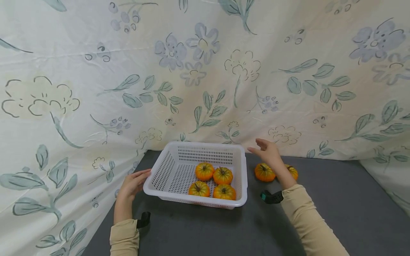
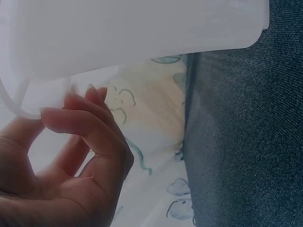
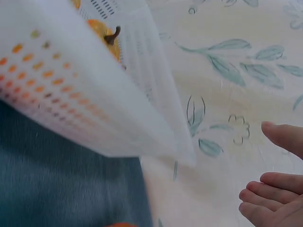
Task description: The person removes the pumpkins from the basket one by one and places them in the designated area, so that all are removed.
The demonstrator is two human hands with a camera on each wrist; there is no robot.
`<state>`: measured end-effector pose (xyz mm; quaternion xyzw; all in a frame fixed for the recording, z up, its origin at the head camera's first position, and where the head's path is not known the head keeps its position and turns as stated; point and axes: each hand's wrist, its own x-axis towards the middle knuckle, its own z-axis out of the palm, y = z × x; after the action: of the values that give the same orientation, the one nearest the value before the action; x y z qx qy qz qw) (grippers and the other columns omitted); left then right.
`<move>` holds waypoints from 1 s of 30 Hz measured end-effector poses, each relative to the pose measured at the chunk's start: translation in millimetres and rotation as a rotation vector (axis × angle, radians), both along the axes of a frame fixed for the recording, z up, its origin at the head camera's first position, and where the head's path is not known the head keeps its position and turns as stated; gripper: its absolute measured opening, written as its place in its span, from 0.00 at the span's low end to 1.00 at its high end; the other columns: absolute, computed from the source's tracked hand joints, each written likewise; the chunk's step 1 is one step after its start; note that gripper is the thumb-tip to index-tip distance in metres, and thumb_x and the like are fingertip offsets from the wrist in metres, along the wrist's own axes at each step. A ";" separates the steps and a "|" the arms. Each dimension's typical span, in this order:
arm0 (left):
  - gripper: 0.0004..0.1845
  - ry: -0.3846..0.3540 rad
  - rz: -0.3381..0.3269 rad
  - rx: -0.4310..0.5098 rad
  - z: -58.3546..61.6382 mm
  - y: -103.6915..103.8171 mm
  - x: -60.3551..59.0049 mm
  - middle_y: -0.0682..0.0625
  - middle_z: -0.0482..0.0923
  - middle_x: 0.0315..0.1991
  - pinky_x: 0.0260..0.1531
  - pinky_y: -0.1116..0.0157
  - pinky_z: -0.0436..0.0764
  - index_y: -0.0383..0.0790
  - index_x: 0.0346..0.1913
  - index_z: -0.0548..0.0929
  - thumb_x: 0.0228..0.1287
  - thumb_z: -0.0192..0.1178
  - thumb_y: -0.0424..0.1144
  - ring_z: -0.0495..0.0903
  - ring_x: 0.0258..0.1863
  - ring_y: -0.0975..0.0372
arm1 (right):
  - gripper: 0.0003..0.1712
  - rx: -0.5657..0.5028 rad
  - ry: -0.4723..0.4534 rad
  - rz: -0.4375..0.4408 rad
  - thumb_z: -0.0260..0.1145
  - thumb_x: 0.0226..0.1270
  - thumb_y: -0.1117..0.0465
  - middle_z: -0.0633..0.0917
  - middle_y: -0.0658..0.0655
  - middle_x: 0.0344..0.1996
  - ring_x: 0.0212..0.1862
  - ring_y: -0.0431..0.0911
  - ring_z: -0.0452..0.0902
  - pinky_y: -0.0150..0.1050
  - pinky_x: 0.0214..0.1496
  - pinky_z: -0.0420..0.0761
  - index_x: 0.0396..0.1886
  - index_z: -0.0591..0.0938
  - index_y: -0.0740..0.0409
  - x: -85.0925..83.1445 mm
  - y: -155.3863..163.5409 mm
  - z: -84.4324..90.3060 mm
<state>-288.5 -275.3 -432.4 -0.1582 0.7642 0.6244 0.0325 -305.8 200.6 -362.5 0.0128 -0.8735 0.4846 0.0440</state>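
A white perforated plastic basket (image 1: 195,203) sits on the dark table, with several small orange pumpkins (image 1: 204,171) grouped in its right half. My left hand (image 1: 132,185) is at the basket's left side; in the left wrist view its thumb and curled fingers (image 2: 90,127) hold the rim. Off the basket's right back corner, my right hand (image 1: 268,153) hovers in the air, fingers apart and holding nothing. Below that hand and forearm, one pumpkin (image 1: 264,172) lies on the table, and a second pumpkin (image 1: 292,172) is partly hidden behind the wrist.
The dark grey table (image 1: 333,199) extends right of the basket and in front of it. Behind and at the sides hangs a floral cloth (image 1: 205,89), close to the basket's back edge. Each wrist wears a black strap (image 1: 273,197).
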 end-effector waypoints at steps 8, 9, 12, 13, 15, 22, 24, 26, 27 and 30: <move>0.34 0.000 -0.003 0.017 0.0 2.6 -0.7 0.56 0.82 0.47 0.38 0.68 0.80 0.36 0.65 0.75 0.60 0.68 0.50 0.81 0.38 0.68 | 0.40 -0.036 0.030 0.012 0.64 0.69 0.55 0.63 0.69 0.72 0.74 0.61 0.58 0.53 0.73 0.61 0.73 0.60 0.68 -6.0 -13.8 -1.1; 0.34 0.001 -0.007 0.018 0.2 2.4 -0.8 0.57 0.82 0.46 0.38 0.68 0.80 0.36 0.65 0.74 0.60 0.68 0.50 0.81 0.38 0.69 | 0.40 -0.050 0.041 0.014 0.64 0.69 0.55 0.63 0.68 0.72 0.74 0.61 0.58 0.53 0.73 0.61 0.73 0.60 0.68 -6.3 -15.1 -1.7; 0.34 0.004 -0.015 0.022 0.8 1.7 -0.6 0.59 0.82 0.43 0.38 0.68 0.81 0.35 0.66 0.74 0.60 0.68 0.50 0.81 0.38 0.70 | 0.38 -0.093 0.069 0.020 0.64 0.69 0.58 0.64 0.68 0.72 0.74 0.60 0.59 0.52 0.74 0.60 0.72 0.61 0.69 -7.3 -20.4 -3.0; 0.34 0.007 -0.019 0.024 0.9 1.2 -0.3 0.60 0.82 0.42 0.38 0.68 0.81 0.35 0.66 0.73 0.60 0.68 0.49 0.81 0.37 0.70 | 0.38 -0.097 0.073 0.021 0.64 0.69 0.58 0.64 0.68 0.72 0.74 0.60 0.59 0.52 0.74 0.60 0.72 0.62 0.69 -7.9 -22.2 -3.4; 0.34 0.009 -0.022 0.028 1.0 0.6 0.1 0.61 0.82 0.41 0.38 0.68 0.81 0.34 0.66 0.74 0.60 0.68 0.49 0.81 0.37 0.70 | 0.38 -0.094 0.077 0.022 0.64 0.69 0.58 0.64 0.68 0.72 0.74 0.60 0.59 0.51 0.74 0.60 0.72 0.62 0.69 -8.6 -26.7 -3.4; 0.35 0.010 -0.020 0.021 0.7 0.0 0.8 0.60 0.83 0.42 0.38 0.68 0.81 0.34 0.65 0.74 0.60 0.68 0.50 0.82 0.37 0.70 | 0.37 -0.090 0.076 0.035 0.63 0.70 0.57 0.64 0.70 0.71 0.74 0.62 0.59 0.54 0.74 0.61 0.72 0.62 0.70 -11.1 -43.0 -6.0; 0.34 0.011 -0.022 0.015 0.4 0.1 0.7 0.59 0.83 0.43 0.38 0.68 0.81 0.34 0.65 0.74 0.60 0.68 0.50 0.82 0.37 0.70 | 0.37 -0.111 0.077 0.037 0.64 0.69 0.58 0.64 0.70 0.71 0.74 0.63 0.59 0.54 0.74 0.60 0.71 0.62 0.70 -12.5 -46.5 -8.5; 0.34 0.012 -0.025 0.009 0.1 0.1 0.6 0.58 0.83 0.45 0.38 0.68 0.81 0.34 0.65 0.74 0.61 0.67 0.50 0.82 0.38 0.70 | 0.38 -0.124 0.078 0.035 0.64 0.69 0.58 0.65 0.70 0.71 0.74 0.62 0.59 0.53 0.74 0.60 0.71 0.62 0.70 -14.6 -50.1 -10.9; 0.34 0.013 -0.025 0.006 -0.1 0.0 0.5 0.58 0.83 0.45 0.38 0.68 0.81 0.34 0.65 0.74 0.61 0.67 0.50 0.82 0.38 0.69 | 0.38 -0.131 0.081 0.037 0.64 0.69 0.58 0.65 0.70 0.71 0.74 0.61 0.59 0.53 0.74 0.60 0.71 0.62 0.70 -16.0 -51.7 -12.5; 0.34 0.016 -0.027 0.001 -0.6 0.0 0.0 0.57 0.83 0.45 0.38 0.68 0.81 0.35 0.65 0.74 0.61 0.67 0.50 0.82 0.38 0.69 | 0.37 -0.133 0.088 0.045 0.64 0.69 0.59 0.65 0.70 0.71 0.74 0.60 0.60 0.52 0.75 0.60 0.71 0.63 0.71 -19.9 -55.8 -16.6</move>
<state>-288.6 -275.3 -433.0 -0.1429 0.7662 0.6255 0.0350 -325.8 144.9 -379.1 0.0508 -0.8362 0.5412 0.0724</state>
